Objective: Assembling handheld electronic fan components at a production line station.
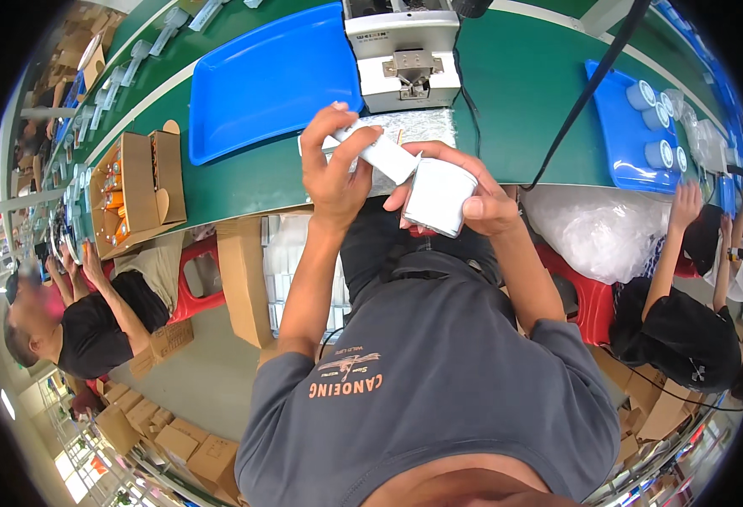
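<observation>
The right hand [495, 207] hides part of the white cup [440, 194] it grips.

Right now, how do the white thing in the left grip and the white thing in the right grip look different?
The narrow piece in the left grip is long and slim; the cup-shaped piece in the right grip is wider and rounded. The narrow piece slants strongly in the picture, while the cup-shaped piece leans only slightly. Both are white and held up in a grip.
</observation>
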`<action>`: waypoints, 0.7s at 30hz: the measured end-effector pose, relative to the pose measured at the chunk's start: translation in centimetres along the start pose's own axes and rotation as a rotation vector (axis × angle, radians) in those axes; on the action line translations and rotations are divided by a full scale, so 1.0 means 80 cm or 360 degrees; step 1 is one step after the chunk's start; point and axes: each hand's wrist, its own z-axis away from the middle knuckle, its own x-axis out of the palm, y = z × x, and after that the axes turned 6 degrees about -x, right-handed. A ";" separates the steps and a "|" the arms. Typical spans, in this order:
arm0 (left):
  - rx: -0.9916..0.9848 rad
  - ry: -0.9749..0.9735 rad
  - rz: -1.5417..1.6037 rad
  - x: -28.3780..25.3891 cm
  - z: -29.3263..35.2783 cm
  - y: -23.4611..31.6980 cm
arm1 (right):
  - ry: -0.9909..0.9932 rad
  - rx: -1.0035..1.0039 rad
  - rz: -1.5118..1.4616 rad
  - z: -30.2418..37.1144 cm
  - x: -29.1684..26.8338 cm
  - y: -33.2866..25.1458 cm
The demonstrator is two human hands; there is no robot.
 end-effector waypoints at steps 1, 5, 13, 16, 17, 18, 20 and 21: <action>0.0003 0.0046 -0.0019 0.003 -0.001 0.001 | 0.0007 0.0001 0.0008 0.002 -0.004 -0.001; -0.0884 0.0083 0.0918 0.004 -0.016 0.040 | 0.0152 -0.0071 0.0423 0.012 -0.014 -0.012; -0.1346 -0.0527 0.1398 0.031 -0.026 0.043 | 0.0195 -0.0507 0.2045 0.000 -0.027 -0.017; -0.1273 -0.0479 0.1469 0.041 -0.018 0.039 | 0.0315 -0.0543 0.2265 -0.004 -0.031 -0.004; -0.1216 -0.0472 0.1455 0.047 -0.012 0.036 | 0.0391 -0.0675 0.2367 -0.003 -0.035 0.004; -0.1162 -0.0461 0.1437 0.051 -0.007 0.036 | 0.0385 -0.0708 0.2431 0.001 -0.039 0.013; -0.1115 -0.0472 0.1375 0.055 0.000 0.038 | 0.0490 -0.0707 0.2389 0.010 -0.046 0.037; -0.1063 -0.0475 0.1306 0.056 0.004 0.038 | 0.0583 -0.0714 0.2344 0.013 -0.049 0.043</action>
